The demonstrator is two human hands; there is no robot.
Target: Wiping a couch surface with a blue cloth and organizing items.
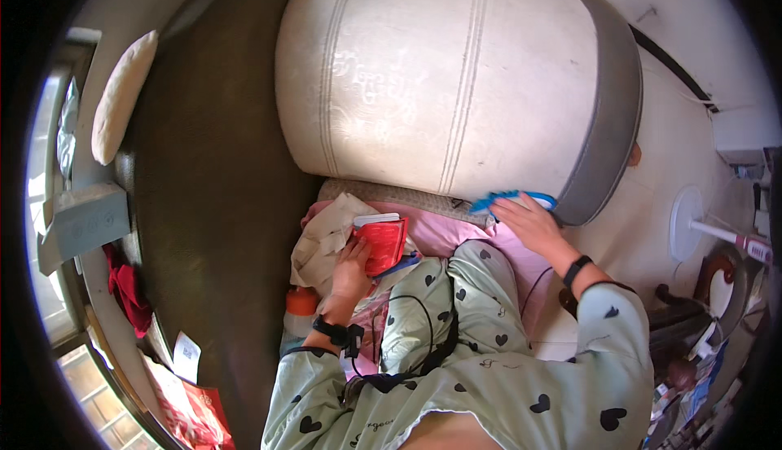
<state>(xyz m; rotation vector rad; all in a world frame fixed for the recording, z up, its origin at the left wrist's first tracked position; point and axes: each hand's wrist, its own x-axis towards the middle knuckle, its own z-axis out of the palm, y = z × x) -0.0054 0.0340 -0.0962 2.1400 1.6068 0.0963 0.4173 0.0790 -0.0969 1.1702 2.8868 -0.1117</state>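
My left hand [352, 270] lies at the lower left edge of a red packet [386, 245], fingers touching it; whether they grip it is unclear. A white card-like item [375, 218] shows behind the packet, and a crumpled beige cloth or paper [324, 239] lies to its left. My right hand [525, 223] rests on a blue-rimmed, pale object [512, 201] beside the near edge of a large off-white cushioned seat [427, 83]. The palm faces down, and its grip is hidden. Pink fabric [431, 227] lies between the hands, beyond my knees.
A dark couch surface [208, 175] runs along the left. An orange-capped bottle [300, 309] stands by my left forearm. A grey box [88, 221], a dark red cloth [128, 291] and a red-and-white bag [189, 410] are at far left. A white fan-like stand [685, 223] is at right.
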